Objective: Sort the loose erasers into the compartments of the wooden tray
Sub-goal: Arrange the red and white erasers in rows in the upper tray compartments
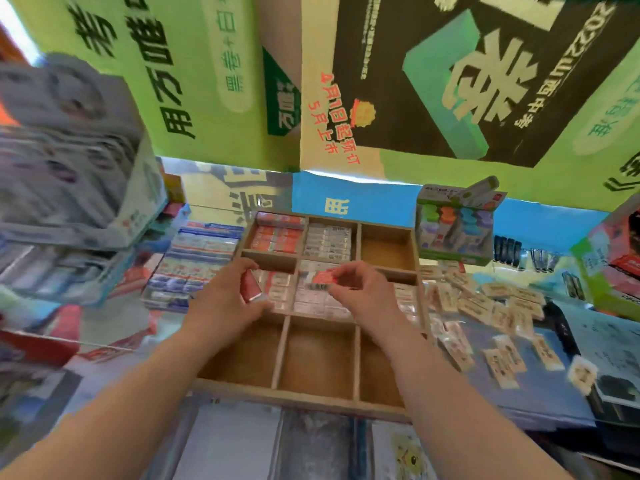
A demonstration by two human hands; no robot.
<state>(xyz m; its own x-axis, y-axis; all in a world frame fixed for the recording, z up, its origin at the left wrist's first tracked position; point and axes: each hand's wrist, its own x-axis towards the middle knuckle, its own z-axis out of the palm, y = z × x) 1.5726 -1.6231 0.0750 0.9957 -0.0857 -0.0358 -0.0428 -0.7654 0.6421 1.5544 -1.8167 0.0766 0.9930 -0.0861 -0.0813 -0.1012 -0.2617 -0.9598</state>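
Over the middle row of the tray (301, 396), the left hand (227, 296) curls round a red eraser (251, 288) and the right hand (365, 292) pinches a second eraser (323, 278), while loose erasers (502, 306) lie scattered on the desk (540, 393) beside the tray's right edge.

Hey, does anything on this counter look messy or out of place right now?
Yes: right of the wooden tray, loose erasers lie scattered at all angles on the blue surface, some overlapping, unlike the neat rows inside. The left hand and right hand each hold a red-wrapped eraser over the tray's middle row.
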